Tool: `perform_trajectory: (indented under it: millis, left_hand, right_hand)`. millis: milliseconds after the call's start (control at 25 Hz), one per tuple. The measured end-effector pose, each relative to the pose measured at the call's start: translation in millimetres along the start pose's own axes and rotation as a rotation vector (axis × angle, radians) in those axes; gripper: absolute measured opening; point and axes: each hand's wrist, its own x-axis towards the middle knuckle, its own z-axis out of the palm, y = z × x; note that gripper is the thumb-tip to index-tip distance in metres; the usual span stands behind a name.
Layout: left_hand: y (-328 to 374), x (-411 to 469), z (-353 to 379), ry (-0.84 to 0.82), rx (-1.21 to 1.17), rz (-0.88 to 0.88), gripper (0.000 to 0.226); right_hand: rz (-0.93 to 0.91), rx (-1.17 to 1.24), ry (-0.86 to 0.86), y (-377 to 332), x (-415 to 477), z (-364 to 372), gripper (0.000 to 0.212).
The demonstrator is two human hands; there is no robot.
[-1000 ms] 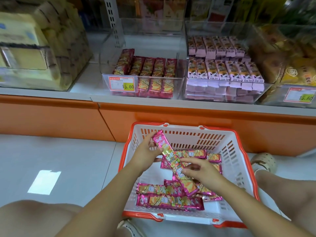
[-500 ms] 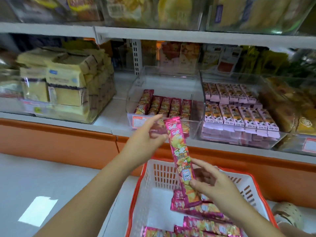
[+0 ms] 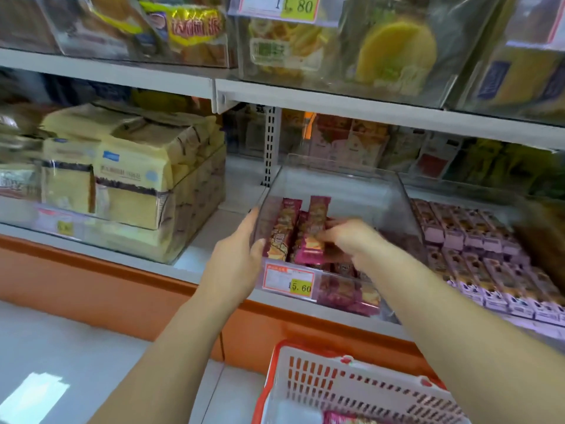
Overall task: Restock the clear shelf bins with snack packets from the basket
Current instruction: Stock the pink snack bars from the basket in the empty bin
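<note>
Half a second earlier both hands held the long pink-and-yellow foil snack packet (image 3: 309, 246) in the air above the white-and-red plastic basket (image 3: 351, 384). Now it stands among like packets in the clear plastic shelf bin (image 3: 367, 191) at centre, with the basket at 6 o'clock. The right hand (image 3: 351, 237), fingers curled, grasps the packet. The left hand (image 3: 234, 264), released, lies flat against the bin's 9 o'clock wall.

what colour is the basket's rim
Orange-red, on the basket rim at the bottom of the head view.
</note>
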Motion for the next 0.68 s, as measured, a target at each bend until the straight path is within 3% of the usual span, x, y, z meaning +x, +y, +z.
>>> perform_trajectory:
  millis: [160, 400, 480, 560, 680]
  left_hand:
    - [-1, 3, 0, 0.015, -0.03, -0.011, 0.055]
    - [-6, 4, 2, 0.002, -0.038, 0.029, 0.055]
    - [-5, 0, 2, 0.013, -0.012, 0.043, 0.057]
    - [-1, -11, -1, 0.143, 0.078, 0.149, 0.058]
    - [15, -45, 4, 0.295, 0.077, 0.425, 0.047]
  right_hand:
    - [0.084, -0.118, -0.006, 15, 22, 17, 0.06]
    - [0.104, -0.265, -0.046, 2, 5, 16, 0.046]
    - [-0.036, -0.322, 0.002, 2, -4, 6, 0.052]
    - [-0.31, -0.357, 0.177, 9, -29, -11, 0.045]
    - [-0.582, -0.061, 0.232, 40, -97, -42, 0.028]
